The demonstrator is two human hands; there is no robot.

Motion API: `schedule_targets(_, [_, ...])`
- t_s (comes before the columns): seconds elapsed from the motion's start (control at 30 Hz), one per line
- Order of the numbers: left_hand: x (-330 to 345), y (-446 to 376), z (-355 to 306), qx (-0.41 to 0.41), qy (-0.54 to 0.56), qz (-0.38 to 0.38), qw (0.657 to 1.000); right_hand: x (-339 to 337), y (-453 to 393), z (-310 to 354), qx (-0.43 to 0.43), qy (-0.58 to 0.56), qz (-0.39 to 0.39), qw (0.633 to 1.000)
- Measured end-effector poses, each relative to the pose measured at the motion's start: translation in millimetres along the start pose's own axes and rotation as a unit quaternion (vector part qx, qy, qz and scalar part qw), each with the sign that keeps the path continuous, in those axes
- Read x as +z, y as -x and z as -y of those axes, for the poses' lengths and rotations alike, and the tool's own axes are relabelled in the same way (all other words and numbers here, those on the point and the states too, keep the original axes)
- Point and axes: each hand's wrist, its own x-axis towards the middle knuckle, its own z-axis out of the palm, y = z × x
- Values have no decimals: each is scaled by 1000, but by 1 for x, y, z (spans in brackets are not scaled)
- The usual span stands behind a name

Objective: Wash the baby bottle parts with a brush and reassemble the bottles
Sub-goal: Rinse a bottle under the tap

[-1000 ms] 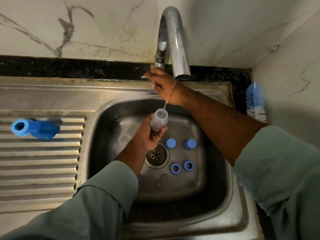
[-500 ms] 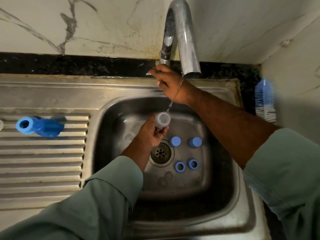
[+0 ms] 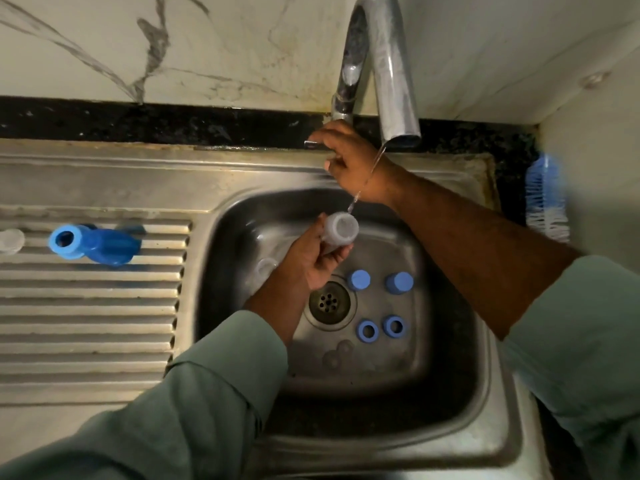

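Note:
My left hand [image 3: 313,256] grips a small clear baby bottle [image 3: 339,230], mouth up, under a thin stream of water from the tap spout [image 3: 398,98]. My right hand [image 3: 349,161] grips the tap handle [image 3: 311,144] at the back of the sink. On the sink floor lie two blue caps [image 3: 359,279] [image 3: 400,282], two blue collar rings [image 3: 367,331] [image 3: 394,326], two clear teats [image 3: 337,355] and a second clear bottle [image 3: 265,270], partly hidden by my left hand.
The steel sink basin [image 3: 450,358] has a drain [image 3: 328,301] at its middle. On the ribbed drainboard [image 3: 86,323] lie a blue bottle piece [image 3: 93,244] and a clear part [image 3: 10,240]. A blue-and-white bottle brush [image 3: 545,199] stands at the right wall.
The view has shifted a little; the tap and sink sit further right and lower. Both hands keep their holds, and water still runs into the bottle.

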Motion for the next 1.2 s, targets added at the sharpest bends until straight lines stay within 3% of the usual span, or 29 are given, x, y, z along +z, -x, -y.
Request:
schedule_targets(0.1, [-9, 3, 5, -10, 11, -3, 1000, -2, -1, 8, -9, -28, -25, 999])
schedule_targets(0.17, [-9, 8, 2, -8, 32, 7, 999, -8, 1, 12, 37, -169, -50, 984])
schedule_targets(0.27, [-6, 22, -10, 9, 49, 35, 998, -23, 19, 24, 161, -459, -64, 871])
schedule_targets(0.37, [-3, 34, -21, 138, -90, 42, 985, -23, 36, 32, 192, -522, -52, 829])
schedule_targets(0.4, [-3, 37, -23, 227, -167, 43, 958, -23, 40, 38, 194, -534, -62, 821])
schedule_targets(0.47, [-1, 53, -25, 399, -327, 45, 856, -24, 53, 49, 199, -543, -105, 809])
schedule_targets(0.53, [3, 73, -25, 486, -454, 28, 747, -24, 71, 55, 230, -504, -173, 814])
schedule_targets(0.63, [3, 100, -21, 540, -581, 6, 609, -20, 112, 52, 262, -399, -249, 843])
schedule_targets(0.77, [3, 142, -13, 582, -628, 28, 516, -22, 171, 53, 227, -310, -238, 892])
schedule_targets(0.87, [5, 165, -8, 662, -576, 37, 478, -25, 205, 57, 221, -283, -263, 895])
schedule_targets(0.9, [2, 163, -4, 653, -593, 18, 470, -25, 215, 58, 221, -264, -274, 898])
schedule_targets(0.93, [0, 162, 1, 603, -652, -3, 460, -26, 226, 58, 225, -222, -268, 910])
schedule_targets(1.0, [-13, 154, 19, 418, -794, -64, 436, -26, 252, 57, 256, -97, -197, 941])
schedule_targets(1.03, [-21, 151, 28, 375, -806, -76, 453, -25, 263, 54, 275, -54, -166, 946])
schedule_targets(1.1, [-24, 152, 49, 410, -758, -50, 505, -27, 289, 43, 325, -24, -189, 926])
schedule_targets(1.2, [-14, 159, 76, 428, -617, 27, 660, -27, 332, 28, 382, 18, -270, 884])
